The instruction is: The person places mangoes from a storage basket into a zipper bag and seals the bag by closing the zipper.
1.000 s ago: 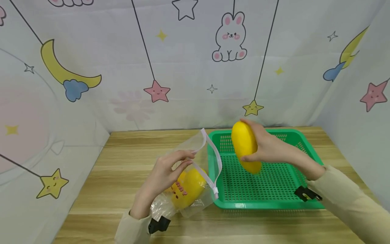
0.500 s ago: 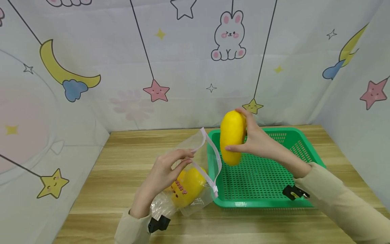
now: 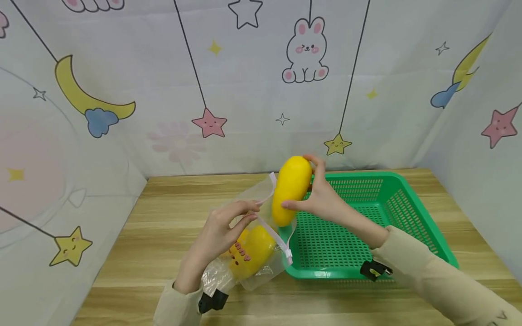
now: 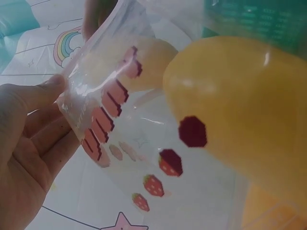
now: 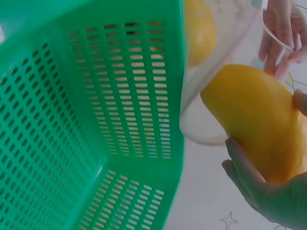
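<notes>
My left hand [image 3: 220, 228] pinches the rim of a clear zip bag [image 3: 265, 278] between thumb and fingers, and the bag's mouth gapes to the right. Inside the bag lies a yellow mango-like fruit [image 3: 254, 253], with pink lettering printed on the plastic over it. My right hand [image 3: 326, 199] grips a smooth yellow mango [image 3: 291, 188], its lower end tilted left and overlapping the bag's mouth. In the right wrist view the held mango [image 5: 259, 115] is close to the bag's rim [image 5: 206, 141]. Strawberries [image 4: 153, 185] printed on the bag show in the left wrist view.
A green slotted basket [image 3: 367, 274] stands on the wooden table [image 3: 159, 217] at right, its left side against the bag. A white cloth [image 3: 253, 81] with a rabbit, stars and moons hangs behind the table. Black cameras [image 3: 212, 300] sit at both wrists.
My right hand has carried the mango left from over the basket to the bag's mouth, rising a little and then dipping. The left hand and bag stay in place.
</notes>
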The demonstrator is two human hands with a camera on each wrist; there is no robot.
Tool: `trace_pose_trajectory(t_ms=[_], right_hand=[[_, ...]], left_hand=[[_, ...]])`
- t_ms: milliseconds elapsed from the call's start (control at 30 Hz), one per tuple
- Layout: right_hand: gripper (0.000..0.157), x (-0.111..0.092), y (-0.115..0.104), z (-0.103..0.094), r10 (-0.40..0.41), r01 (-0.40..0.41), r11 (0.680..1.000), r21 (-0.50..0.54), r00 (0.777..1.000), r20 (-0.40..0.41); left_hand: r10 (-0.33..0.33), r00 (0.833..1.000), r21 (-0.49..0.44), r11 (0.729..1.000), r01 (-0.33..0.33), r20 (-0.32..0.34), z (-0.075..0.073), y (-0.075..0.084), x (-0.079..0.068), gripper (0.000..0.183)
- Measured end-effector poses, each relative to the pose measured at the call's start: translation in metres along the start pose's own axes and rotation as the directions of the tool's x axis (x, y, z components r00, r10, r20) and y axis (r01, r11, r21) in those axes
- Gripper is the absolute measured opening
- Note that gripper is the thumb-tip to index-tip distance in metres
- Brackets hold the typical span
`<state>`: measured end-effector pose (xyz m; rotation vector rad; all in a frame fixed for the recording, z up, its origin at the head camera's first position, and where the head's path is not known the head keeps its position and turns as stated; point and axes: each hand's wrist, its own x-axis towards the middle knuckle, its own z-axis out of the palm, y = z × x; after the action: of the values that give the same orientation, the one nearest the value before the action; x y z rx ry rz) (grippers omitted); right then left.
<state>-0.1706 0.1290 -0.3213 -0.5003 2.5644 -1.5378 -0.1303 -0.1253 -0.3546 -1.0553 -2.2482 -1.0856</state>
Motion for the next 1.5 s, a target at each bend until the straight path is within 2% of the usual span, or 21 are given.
trace_pose_trajectory(t_ms=[200,367,467,633,800,1067,1167,1300,1500], right_hand=[[0.112,-0.001,-0.001,0.015,0.043,-0.045,0.998,-0.033,0.998,-0.045],[0.113,-0.004,0.002,0.017,0.074,-0.081,0.993,-0.082,0.994,-0.083],[0.11,-0.005,0.005,0.014,0.055,-0.06,0.995,-0.079,0.996,-0.065],[0.096,-0.007,0.004,0.008,0.007,-0.008,0.998,-0.055,1.0,-0.018],[0.089,-0.009,0.004,0.007,0.026,-0.026,1.0,-0.011,0.999,-0.045],[0.076,-0.013,0.007,0.012,0.023,-0.042,0.981,-0.19,0.994,-0.102],[0.07,-0.013,0.006,0.011,0.026,-0.042,0.977,-0.211,0.997,-0.075],[0.056,-0.015,0.007,0.009,0.03,-0.028,0.981,-0.194,0.999,0.012],[0.038,-0.015,0.01,0.015,-0.043,0.06,0.988,-0.144,0.992,0.116]], left_hand=[[-0.005,1.0,-0.008,1.0,0.004,-0.008,0.0,0.001,-0.002,0.019],[-0.003,1.0,-0.016,1.0,0.003,-0.009,0.001,0.001,-0.002,0.019],[-0.001,1.0,-0.02,1.0,0.001,-0.014,0.001,0.0,-0.002,0.019],[-0.003,1.0,-0.023,1.0,0.003,-0.02,0.001,0.0,-0.003,0.021],[-0.005,1.0,-0.031,1.0,0.005,-0.023,0.001,0.0,-0.002,0.022],[-0.01,1.0,-0.019,1.0,0.01,-0.004,0.003,0.001,0.001,0.019],[-0.014,1.0,-0.026,1.0,0.014,-0.002,0.003,0.002,0.002,0.02],[-0.008,1.0,-0.034,0.999,0.007,-0.009,0.004,0.001,0.003,0.021],[-0.003,1.0,-0.052,0.999,0.003,-0.005,0.006,0.0,0.004,0.023]])
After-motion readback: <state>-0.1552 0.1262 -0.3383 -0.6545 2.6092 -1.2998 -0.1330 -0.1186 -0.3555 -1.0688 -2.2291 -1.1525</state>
